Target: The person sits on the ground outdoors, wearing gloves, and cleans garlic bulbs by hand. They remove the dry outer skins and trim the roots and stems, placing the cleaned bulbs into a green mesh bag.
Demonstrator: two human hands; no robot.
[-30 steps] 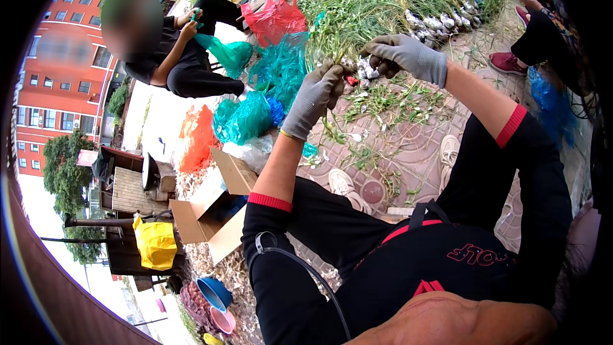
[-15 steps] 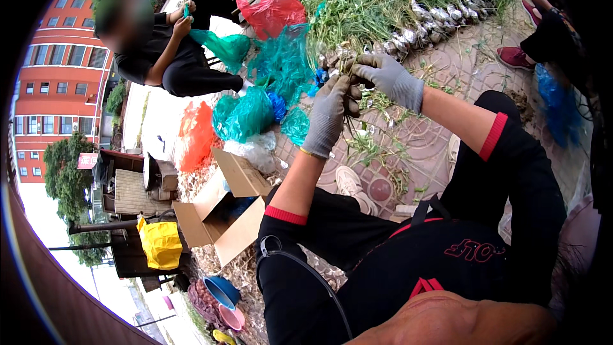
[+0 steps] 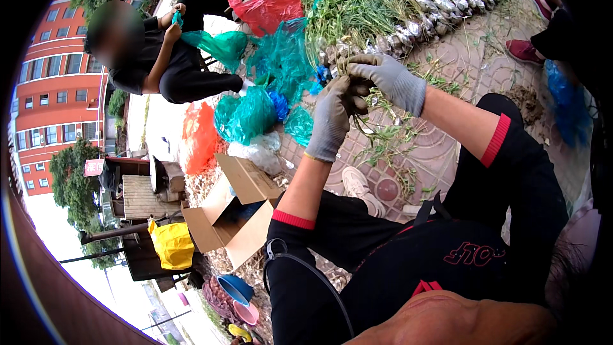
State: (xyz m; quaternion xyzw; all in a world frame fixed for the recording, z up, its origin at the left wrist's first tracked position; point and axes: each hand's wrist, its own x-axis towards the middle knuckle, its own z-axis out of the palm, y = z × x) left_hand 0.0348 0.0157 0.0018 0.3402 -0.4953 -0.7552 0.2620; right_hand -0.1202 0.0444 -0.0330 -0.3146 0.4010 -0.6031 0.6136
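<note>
My left hand (image 3: 333, 114), in a grey work glove with a dark coated palm, is closed around a small bunch of thin green stems (image 3: 361, 125) that dangle below its fingers. My right hand (image 3: 385, 80), gloved alike, pinches at the top of that bunch, its fingertips against those of my left hand; what exactly is between them is partly hidden. Just beyond lie grassy green plants (image 3: 357, 0) in a row, their pale wrapped root ends (image 3: 426, 4) toward me. Loose leaves (image 3: 389, 153) are scattered on the paving below.
A person in black (image 3: 153, 57) sits at upper left handling green plastic. Crumpled teal (image 3: 249, 118), red (image 3: 268, 3) and orange (image 3: 198, 137) bags lie nearby. An open cardboard box (image 3: 211, 230) and basins (image 3: 234, 289) are at lower left; another person's red shoe (image 3: 523, 51) is at right.
My hands have drawn closer together, my left shifting rightward and my right down and leftward, still working on stems. The view has shifted slightly.
</note>
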